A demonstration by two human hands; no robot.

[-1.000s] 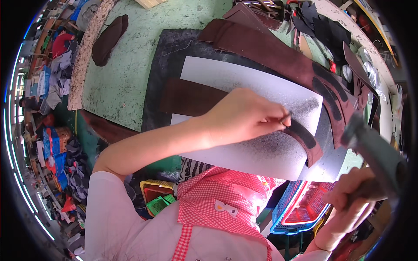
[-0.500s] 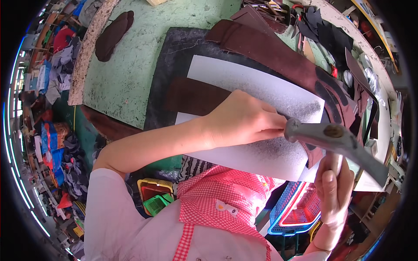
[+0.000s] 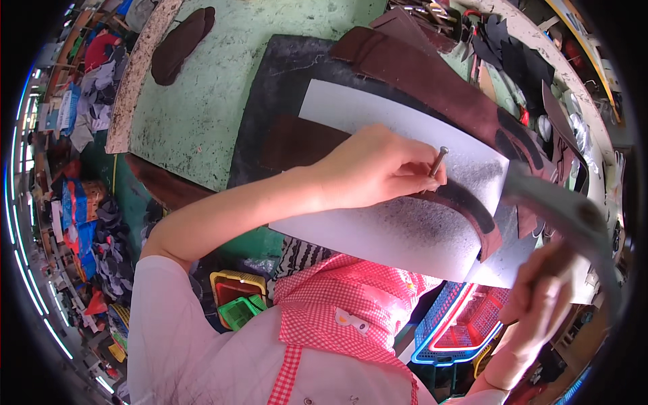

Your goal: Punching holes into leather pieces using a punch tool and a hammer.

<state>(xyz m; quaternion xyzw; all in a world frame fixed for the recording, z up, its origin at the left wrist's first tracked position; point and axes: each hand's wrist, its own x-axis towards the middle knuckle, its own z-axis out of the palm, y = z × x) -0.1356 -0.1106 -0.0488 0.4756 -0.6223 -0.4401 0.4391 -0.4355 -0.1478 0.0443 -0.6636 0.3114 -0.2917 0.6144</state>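
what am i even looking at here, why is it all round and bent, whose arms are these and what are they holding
This is one view from a wide fisheye camera worn on a person's head, looking down, so straight edges bend. Both arms are that person's own. The left hand pinches a small metal punch upright on a curved dark leather piece, which lies on a white board over a black mat on a green worktable. The right hand has its grip around a hammer, blurred and raised to the right of the punch. More brown leather lies behind.
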